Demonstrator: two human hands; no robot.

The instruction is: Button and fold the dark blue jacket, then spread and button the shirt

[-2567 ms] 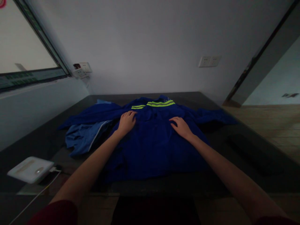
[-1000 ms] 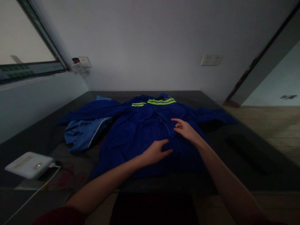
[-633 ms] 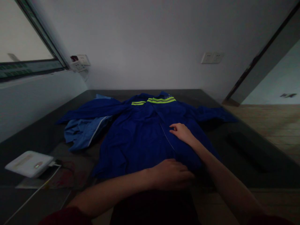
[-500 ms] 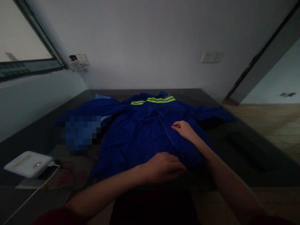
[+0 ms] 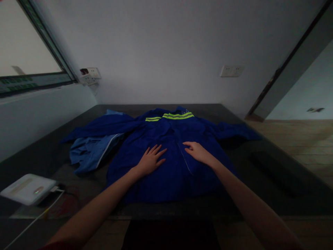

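Observation:
A dark blue work jacket (image 5: 161, 187) lies spread front side up on a dark tabletop, its collar toward the wall. Yellow-green and grey reflective bands cross its chest, and a thin pale line runs down the front opening. My left hand (image 5: 151, 161) rests flat on the jacket's left front panel with its fingers spread. Just right of the opening, my right hand (image 5: 198, 152) has its fingers curled against the front flap; the thumb and forefinger lie close together at the cloth. The sleeves stretch out to both sides.
A lighter blue garment (image 5: 88, 152) lies partly under the left sleeve. A white box-shaped device (image 5: 30, 189) with a plugged-in cable sits at the left front. On the right lies a dark elongated object (image 5: 273, 172). Wall sockets (image 5: 232, 71) are above the table (image 5: 208, 109).
My left hand has moved from the jacket's lower front up and left, and its fingers have spread out flat. My right hand has shifted slightly left toward the opening. The view has tilted a little.

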